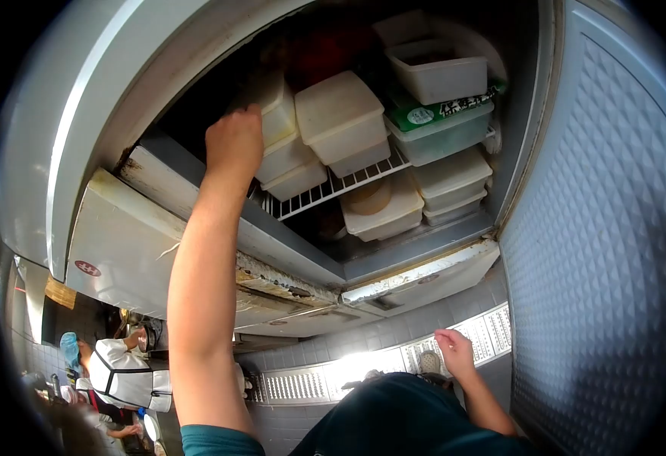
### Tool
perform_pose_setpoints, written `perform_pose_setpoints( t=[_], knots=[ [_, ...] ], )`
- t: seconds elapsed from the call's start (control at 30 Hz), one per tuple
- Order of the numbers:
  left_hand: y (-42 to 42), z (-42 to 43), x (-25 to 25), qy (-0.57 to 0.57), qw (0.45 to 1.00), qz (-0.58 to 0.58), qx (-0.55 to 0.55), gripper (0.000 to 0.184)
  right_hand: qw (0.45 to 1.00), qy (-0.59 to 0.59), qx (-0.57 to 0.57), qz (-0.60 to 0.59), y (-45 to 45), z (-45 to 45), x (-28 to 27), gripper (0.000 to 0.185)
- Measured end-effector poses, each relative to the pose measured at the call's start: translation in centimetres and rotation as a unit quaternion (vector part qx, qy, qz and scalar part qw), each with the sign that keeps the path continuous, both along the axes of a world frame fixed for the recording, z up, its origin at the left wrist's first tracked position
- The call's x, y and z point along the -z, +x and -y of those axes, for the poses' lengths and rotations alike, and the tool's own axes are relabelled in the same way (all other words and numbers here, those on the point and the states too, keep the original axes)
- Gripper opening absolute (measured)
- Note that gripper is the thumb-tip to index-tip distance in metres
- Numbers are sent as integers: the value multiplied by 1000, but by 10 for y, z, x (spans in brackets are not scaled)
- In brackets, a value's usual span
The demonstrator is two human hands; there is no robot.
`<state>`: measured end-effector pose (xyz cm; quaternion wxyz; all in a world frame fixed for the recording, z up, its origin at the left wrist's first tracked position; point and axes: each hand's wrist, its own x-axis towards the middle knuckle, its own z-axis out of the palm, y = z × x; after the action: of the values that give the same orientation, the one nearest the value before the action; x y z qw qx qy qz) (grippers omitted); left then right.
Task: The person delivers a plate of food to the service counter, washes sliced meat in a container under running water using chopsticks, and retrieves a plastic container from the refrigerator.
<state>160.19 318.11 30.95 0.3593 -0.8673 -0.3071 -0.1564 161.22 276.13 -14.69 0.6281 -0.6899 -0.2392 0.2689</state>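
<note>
My left hand (234, 143) reaches into an open refrigerator, its fingers curled against the left side of a stacked white plastic container (276, 114). What lies inside those fingers is hidden. Beside that stack, a lidded white container (340, 114) sits on the wire shelf (302, 201). Low by my body, my right hand (454, 351) hangs with its fingers loosely apart and nothing visible in it.
The textured refrigerator door (599, 228) stands open on the right. A green-printed package (443, 110) lies on a pale green container (447, 140). Below the shelf are more lidded containers (454, 178). A person in white (124, 372) works at lower left.
</note>
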Motion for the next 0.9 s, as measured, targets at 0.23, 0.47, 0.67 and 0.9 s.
perform_pose_setpoints(
  t=[0.23,0.47,0.67,0.9],
  knots=[
    [-17,46,8,130,991,6,24,9,998,-11,7,57,8,-14,-24,18],
    [-23,56,-2,151,987,-6,48,11,997,50,-61,-27,15,-54,-65,21],
    [-26,91,-29,134,990,0,48,13,868,303,-259,-296,41,-153,-199,51],
    [-46,128,-24,146,988,-19,54,15,626,426,-414,-504,60,-293,-335,77]
  ],
)
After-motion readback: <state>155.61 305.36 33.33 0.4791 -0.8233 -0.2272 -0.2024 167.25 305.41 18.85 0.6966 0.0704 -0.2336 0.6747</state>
